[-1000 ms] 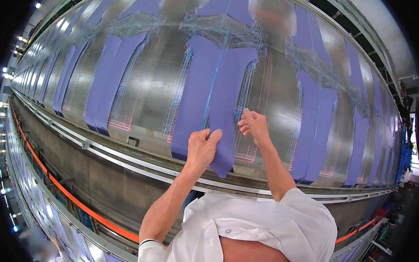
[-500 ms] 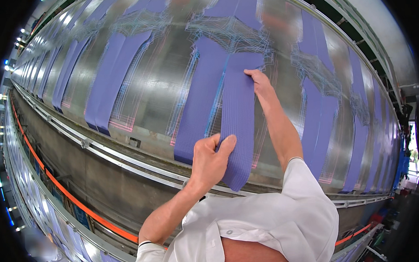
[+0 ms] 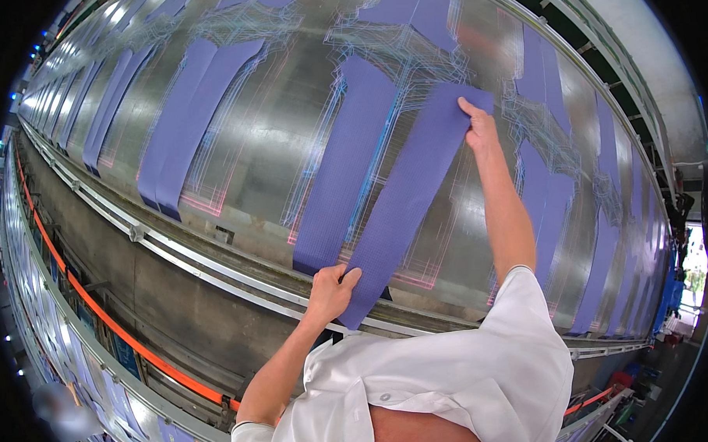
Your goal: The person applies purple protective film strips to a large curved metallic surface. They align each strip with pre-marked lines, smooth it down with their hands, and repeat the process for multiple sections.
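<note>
A long purple fabric panel (image 3: 418,172) slants across in front of me, above the metal printing table (image 3: 250,139). Its near end is pinched along the left edge between thumb and fingers of my left hand (image 3: 331,293), just past the table's near rail. My right hand (image 3: 481,127) grips the far right corner, thumb on top. A second purple panel (image 3: 344,159), finely lined, lies flat to the left of the held one. Blue outline marks (image 3: 388,138) run between the two panels and fan out beyond them.
More purple panels lie in pairs along the table, such as one pair (image 3: 191,125) on the left and another (image 3: 544,206) on the right. A metal rail (image 3: 191,251) edges the near side. An orange bar (image 3: 132,338) runs along a neighbouring table, where a blurred person (image 3: 64,410) shows.
The held panel has turned to a slant and shifted away from its neighbour at the far end. My right hand has moved right; my left hand has moved left and nearer.
</note>
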`<state>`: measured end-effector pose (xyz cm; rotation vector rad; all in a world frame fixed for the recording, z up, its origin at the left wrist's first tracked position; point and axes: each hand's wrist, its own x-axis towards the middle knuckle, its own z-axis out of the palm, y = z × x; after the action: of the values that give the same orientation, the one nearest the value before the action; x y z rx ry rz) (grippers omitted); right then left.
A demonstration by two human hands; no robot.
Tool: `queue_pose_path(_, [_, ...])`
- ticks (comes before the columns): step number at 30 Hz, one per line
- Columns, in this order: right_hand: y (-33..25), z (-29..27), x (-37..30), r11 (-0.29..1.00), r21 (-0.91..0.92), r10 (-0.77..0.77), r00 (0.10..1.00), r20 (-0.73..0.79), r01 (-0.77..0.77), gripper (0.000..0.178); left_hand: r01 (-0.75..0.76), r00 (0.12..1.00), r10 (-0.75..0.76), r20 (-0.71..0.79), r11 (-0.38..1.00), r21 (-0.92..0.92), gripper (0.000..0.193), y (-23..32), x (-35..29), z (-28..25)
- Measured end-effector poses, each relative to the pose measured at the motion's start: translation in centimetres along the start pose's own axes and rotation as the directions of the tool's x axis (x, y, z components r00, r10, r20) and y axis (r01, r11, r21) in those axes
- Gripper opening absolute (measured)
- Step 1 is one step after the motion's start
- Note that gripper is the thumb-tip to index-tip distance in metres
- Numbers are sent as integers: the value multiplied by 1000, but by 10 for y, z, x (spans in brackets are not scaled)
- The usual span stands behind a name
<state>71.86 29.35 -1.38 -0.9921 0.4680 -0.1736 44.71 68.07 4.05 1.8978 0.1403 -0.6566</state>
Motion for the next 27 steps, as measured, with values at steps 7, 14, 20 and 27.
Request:
queue_pose_path(7, [27, 53, -1, 984, -150, 71, 986, -151, -94, 39, 127, 992, -127, -1, 988, -83, 37, -23, -1, -2])
queue_pose_path(14, [41, 53, -1, 972, -224, 34, 984, -173, -73, 40, 177, 970, -207, -126, 960, -217, 34, -33, 0, 2])
queue_pose_path(20, [47, 52, 6, 938, -347, -57, 980, -193, -13, 34, 218, 968, -233, -87, 963, -157, 35, -38, 6, -5])
queue_pose_path(27, [55, 48, 12, 863, -501, -185, 961, -204, 60, 31, 238, 964, -241, -110, 970, -43, 38, -30, 10, -5])
